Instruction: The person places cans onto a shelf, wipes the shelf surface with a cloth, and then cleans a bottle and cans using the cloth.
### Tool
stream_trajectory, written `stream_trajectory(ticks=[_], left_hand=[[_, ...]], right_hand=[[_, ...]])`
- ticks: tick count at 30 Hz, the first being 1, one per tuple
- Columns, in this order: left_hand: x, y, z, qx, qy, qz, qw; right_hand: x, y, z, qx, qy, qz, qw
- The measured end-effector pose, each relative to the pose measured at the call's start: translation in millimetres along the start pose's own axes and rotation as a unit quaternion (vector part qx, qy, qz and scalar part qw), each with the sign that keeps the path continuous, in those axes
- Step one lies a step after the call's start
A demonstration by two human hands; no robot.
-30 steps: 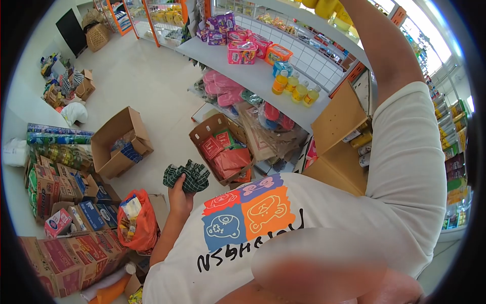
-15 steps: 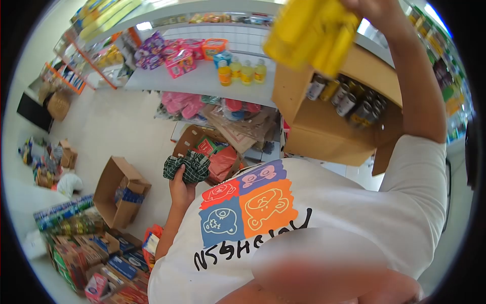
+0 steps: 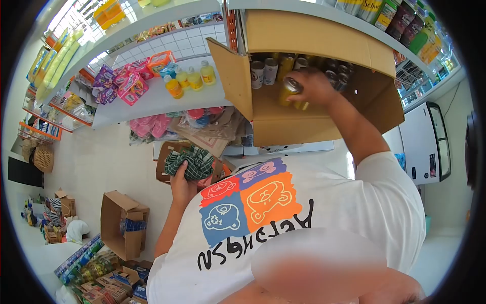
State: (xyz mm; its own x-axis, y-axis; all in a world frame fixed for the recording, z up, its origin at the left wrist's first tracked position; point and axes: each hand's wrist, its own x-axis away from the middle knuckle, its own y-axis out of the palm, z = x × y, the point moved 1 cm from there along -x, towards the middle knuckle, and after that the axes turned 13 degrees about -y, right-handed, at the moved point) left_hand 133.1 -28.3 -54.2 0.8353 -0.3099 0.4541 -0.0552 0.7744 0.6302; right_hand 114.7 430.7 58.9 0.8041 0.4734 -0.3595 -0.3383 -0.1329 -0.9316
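Observation:
My left hand [image 3: 183, 185] is closed around a bunched dark green checked cloth [image 3: 189, 162], in front of my chest. My right hand [image 3: 315, 87] is inside the open front of a large cardboard box [image 3: 298, 130], gripping a yellow can [image 3: 290, 92] by its top end. More yellow shows just below that can, partly hidden by the hand. White-labelled cans [image 3: 270, 71] stand upright at the back left of the box. Darker cans [image 3: 340, 80] stand to the right of my hand, partly in shadow.
Yellow-capped bottles [image 3: 194, 80] and pink packs [image 3: 133, 87] stand on the shelf to the left. Below it, a small carton [image 3: 163, 173] sits behind the cloth. An open cardboard box [image 3: 114, 223] stands on the floor. Bottles [image 3: 390, 20] line the upper right shelf.
My right hand has come down from high above the box into it, bringing the yellow cans along. The left hand still holds the cloth. The view has shifted toward the right.

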Motion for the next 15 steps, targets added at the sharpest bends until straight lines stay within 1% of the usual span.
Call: stream_trajectory(ticks=[1, 3, 6, 7, 8, 9, 10, 12, 13, 15], left_hand=[[-0.3, 2.1, -3.1, 0.002, -0.011, 0.003, 1.0], [-3.5, 7.0, -11.4, 0.005, -0.007, 0.003, 1.0], [-12.3, 10.4, -37.2, 0.029, 0.017, 0.016, 0.999], [-13.2, 10.3, -45.7, 0.019, 0.006, 0.014, 1.0], [-17.0, 10.9, -54.7, 0.009, -0.004, 0.014, 1.0], [-20.7, 17.5, -69.8, 0.075, 0.001, 0.035, 0.997], [-24.2, 17.6, -85.3, 0.081, 0.007, 0.043, 0.996], [-39.5, 13.0, -115.5, 0.083, -0.017, 0.061, 0.995], [-47.1, 12.4, -130.7, 0.093, -0.005, 0.058, 0.994], [-54.5, 21.7, -152.1, 0.115, -0.001, 0.069, 0.991]], right_hand=[[-3.7, 16.2, 7.3, -0.001, -0.002, -0.002, 1.0], [-11.0, 41.8, 24.1, 0.05, 0.035, -0.009, 0.998], [-20.0, 65.6, 40.3, 0.052, 0.01, 0.006, 0.999], [-23.3, 69.9, 46.0, 0.05, -0.001, 0.004, 0.999], [-28.3, 72.7, 50.5, 0.047, -0.04, 0.062, 0.996], [-30.4, 74.8, 52.1, 0.041, -0.079, 0.12, 0.989], [-29.4, 77.8, 52.3, 0.035, -0.09, 0.119, 0.988], [-25.0, 78.5, 53.9, 0.048, -0.082, 0.215, 0.972], [-20.5, 82.8, 51.1, 0.039, -0.093, 0.213, 0.972], [-11.5, 88.9, 49.0, 0.001, -0.026, 0.307, 0.951]])
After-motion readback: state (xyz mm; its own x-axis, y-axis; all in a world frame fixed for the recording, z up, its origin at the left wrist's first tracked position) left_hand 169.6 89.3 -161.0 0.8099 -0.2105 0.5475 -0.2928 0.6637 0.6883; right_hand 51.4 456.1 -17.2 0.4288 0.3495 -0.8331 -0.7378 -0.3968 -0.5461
